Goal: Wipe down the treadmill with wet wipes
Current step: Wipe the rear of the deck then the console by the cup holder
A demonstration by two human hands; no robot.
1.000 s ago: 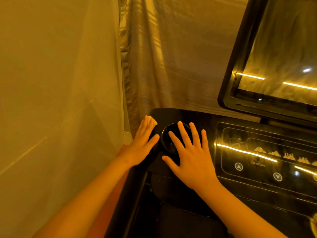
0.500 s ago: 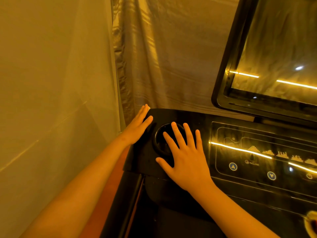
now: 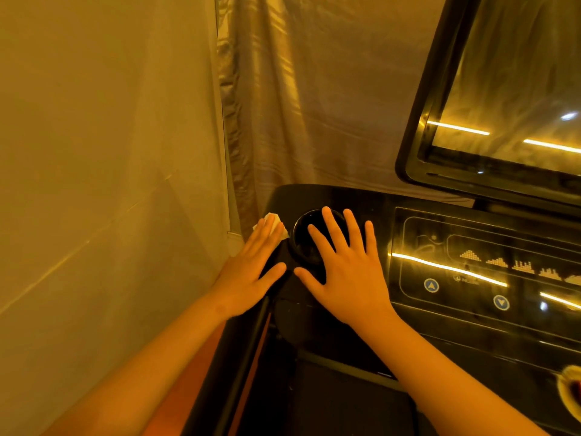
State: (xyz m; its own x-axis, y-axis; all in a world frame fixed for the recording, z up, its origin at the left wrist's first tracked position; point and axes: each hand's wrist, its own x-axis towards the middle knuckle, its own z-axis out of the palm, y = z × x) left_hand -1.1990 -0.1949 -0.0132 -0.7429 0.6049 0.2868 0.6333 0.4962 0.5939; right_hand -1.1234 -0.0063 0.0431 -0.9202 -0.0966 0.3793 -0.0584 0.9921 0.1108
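Two hands are lying flat on one shiny black treadmill (image 3: 345,199). The left hand (image 3: 251,272) is pressing one soft white wipe (image 3: 273,220), at ten o'clock from one round hole (image 3: 306,243); the right hand (image 3: 349,278) is holding nothing.

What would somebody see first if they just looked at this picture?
Two bare hands lie flat on a shiny black treadmill console: the left hand presses a white wipe at its left corner, and the right hand spreads over a round cup holder beside it. Next come the bright light streaks glinting off the button panel to the right and the big tilted screen above it.
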